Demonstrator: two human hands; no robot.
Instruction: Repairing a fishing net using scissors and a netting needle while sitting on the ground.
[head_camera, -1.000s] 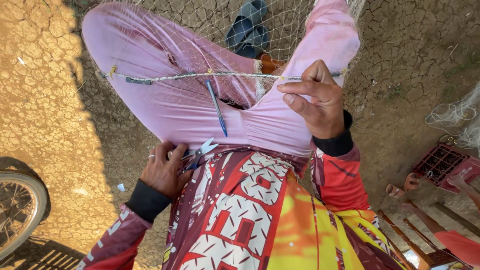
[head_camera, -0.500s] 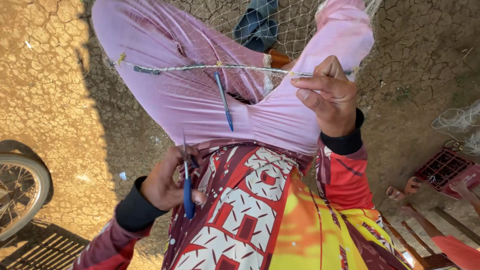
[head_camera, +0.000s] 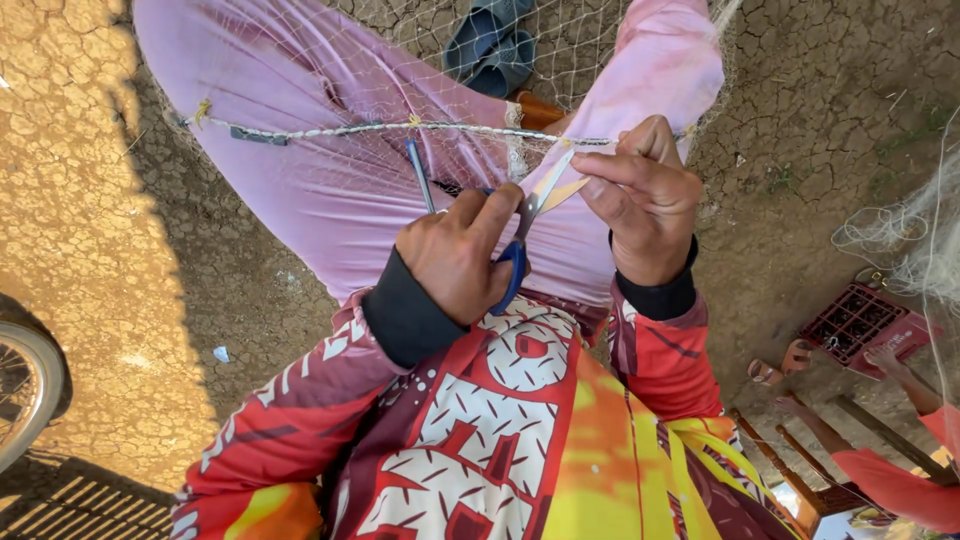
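Hiding scissors (head_camera: 530, 225) handles: left hand (head_camera: 460, 255).

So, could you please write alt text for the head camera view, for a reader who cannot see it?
A seated person's left hand holds blue-handled scissors, open at a fishing net's edge rope, which the right hand pinches. The net drapes over pink trousers, above cracked dry ground with grey sandals.
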